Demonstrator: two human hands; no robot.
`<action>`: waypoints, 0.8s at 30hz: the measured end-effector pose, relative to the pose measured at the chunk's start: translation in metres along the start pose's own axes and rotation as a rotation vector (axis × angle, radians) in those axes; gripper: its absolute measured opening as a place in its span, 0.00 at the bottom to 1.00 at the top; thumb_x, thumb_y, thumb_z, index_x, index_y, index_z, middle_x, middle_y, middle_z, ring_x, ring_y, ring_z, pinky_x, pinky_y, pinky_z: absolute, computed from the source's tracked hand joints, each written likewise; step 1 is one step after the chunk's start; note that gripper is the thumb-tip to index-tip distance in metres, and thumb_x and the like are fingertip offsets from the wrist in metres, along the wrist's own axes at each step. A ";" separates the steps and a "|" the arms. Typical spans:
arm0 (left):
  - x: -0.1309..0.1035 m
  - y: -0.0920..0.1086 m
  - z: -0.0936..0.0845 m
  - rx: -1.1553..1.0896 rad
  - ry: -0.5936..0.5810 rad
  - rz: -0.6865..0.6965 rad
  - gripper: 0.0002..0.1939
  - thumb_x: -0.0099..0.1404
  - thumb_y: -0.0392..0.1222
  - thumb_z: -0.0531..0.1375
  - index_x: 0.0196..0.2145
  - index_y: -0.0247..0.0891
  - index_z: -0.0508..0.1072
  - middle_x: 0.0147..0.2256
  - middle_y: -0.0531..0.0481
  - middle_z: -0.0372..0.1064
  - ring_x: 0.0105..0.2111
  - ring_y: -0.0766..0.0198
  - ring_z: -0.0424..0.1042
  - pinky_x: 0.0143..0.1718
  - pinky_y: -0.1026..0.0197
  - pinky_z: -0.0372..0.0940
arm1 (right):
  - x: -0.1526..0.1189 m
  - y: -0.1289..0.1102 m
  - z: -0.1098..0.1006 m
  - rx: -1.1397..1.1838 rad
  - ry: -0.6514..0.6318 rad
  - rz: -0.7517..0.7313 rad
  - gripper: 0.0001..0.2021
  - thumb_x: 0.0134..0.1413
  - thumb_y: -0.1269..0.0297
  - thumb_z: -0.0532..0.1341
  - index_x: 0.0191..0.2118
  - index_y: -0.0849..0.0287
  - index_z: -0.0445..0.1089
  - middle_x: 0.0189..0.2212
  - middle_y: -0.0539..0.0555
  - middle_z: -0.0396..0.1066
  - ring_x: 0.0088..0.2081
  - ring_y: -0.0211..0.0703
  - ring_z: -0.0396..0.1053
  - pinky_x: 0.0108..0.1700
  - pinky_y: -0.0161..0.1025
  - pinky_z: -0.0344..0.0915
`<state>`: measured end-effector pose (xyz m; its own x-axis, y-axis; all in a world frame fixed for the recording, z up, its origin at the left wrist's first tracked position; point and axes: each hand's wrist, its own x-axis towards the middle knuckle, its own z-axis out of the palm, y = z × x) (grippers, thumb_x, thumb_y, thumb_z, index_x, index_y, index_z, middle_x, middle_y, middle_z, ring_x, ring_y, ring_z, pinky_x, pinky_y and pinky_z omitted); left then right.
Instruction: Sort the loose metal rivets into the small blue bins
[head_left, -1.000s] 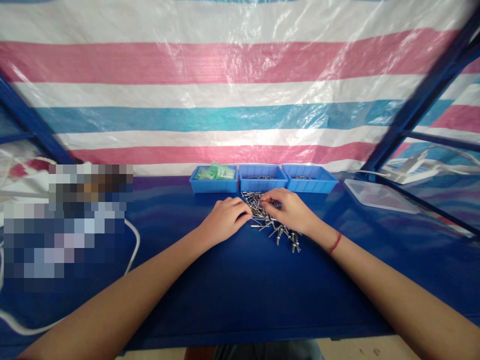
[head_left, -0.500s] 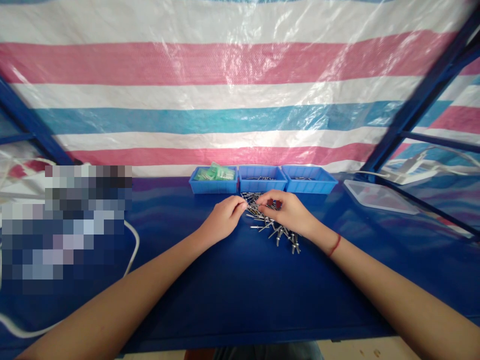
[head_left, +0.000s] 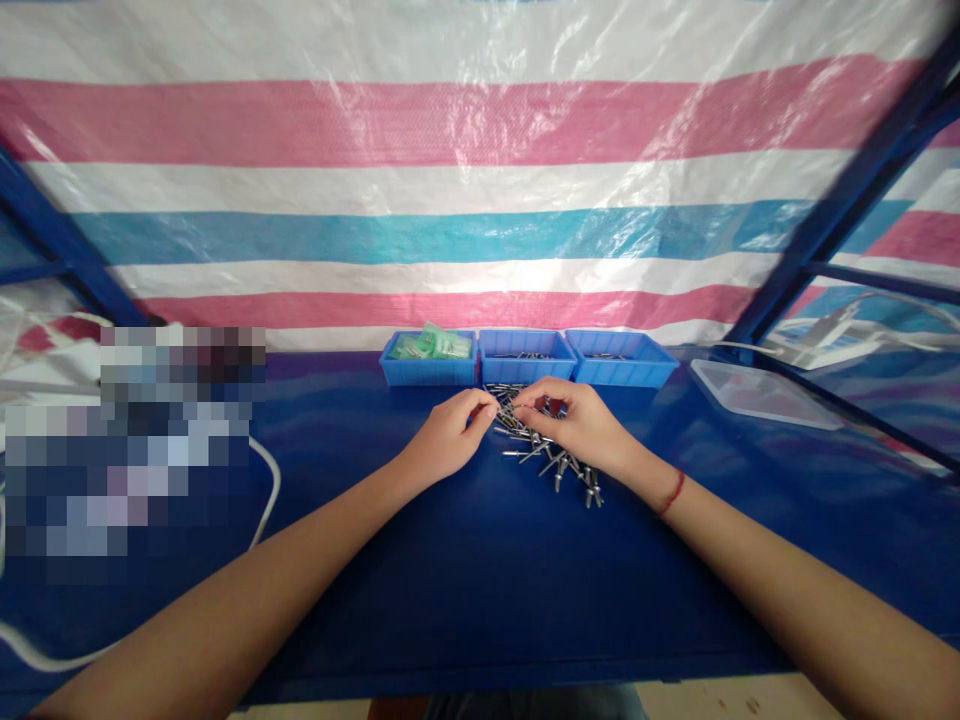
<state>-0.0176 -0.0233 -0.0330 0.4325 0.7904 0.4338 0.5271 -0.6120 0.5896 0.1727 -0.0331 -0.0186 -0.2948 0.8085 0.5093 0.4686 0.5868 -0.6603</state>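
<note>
Little changed since 0.5 s ago: both hands still at the far end of the rivets (head_left: 551, 455), barely shifted. Left hand (head_left: 448, 440) curled, fingers (head_left: 486, 406) pinched near 1 rivet; actual hold too small to tell. Right hand (head_left: 577, 420) likewise, fingers (head_left: 525, 403) pinched just opposite. Rivets heaped mid-bench (head_left: 480, 580), just near of 3 bins (head_left: 527, 357). Clear lid (head_left: 761, 393) to the right, white cable (head_left: 264, 480) to the left.
</note>
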 end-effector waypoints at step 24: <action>-0.003 0.009 0.001 -0.032 0.119 0.070 0.03 0.62 0.39 0.57 0.34 0.38 0.68 0.33 0.52 0.68 0.33 0.66 0.68 0.36 0.64 0.63 | -0.001 0.000 -0.004 -0.169 -0.019 -0.162 0.06 0.55 0.68 0.58 0.34 0.59 0.72 0.33 0.55 0.71 0.37 0.42 0.68 0.41 0.40 0.64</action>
<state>-0.0141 -0.0312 -0.0299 0.3763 0.7446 0.5514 0.4739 -0.6660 0.5760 0.1757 -0.0340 -0.0167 -0.3926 0.7059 0.5896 0.5464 0.6947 -0.4678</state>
